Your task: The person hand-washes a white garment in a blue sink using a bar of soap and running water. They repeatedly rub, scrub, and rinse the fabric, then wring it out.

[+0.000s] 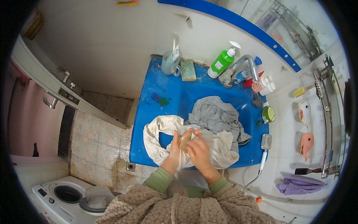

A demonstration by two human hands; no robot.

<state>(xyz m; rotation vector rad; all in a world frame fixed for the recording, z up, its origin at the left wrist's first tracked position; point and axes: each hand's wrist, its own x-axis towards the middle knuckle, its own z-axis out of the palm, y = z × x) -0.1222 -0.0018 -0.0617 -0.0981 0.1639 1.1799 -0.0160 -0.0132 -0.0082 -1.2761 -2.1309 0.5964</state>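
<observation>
Above the front edge of the blue sink counter (pixel 145 108), my left hand (pixel 173 151) cradles a flat, tan piece that looks like a bar of soap (pixel 185 142). Its thumb points up on one side and its fingertips show behind the piece. My right hand (pixel 200 152), slightly blurred, has its fingers curled against the lower right of the piece. What those fingers pinch is hidden. White cloth (pixel 156 145) lies under and around both hands, with a looped part to the left. Behind it, a crumpled grey garment (pixel 214 114) fills the basin.
Along the back stand a cup (pixel 169 66), a green block (pixel 188 71), a green pump bottle (pixel 221 64), a faucet (pixel 248 61) and small bottles (pixel 267 89). A shower head (pixel 265 143) hangs at right. A washing machine (pixel 56 203) with its door open stands lower left.
</observation>
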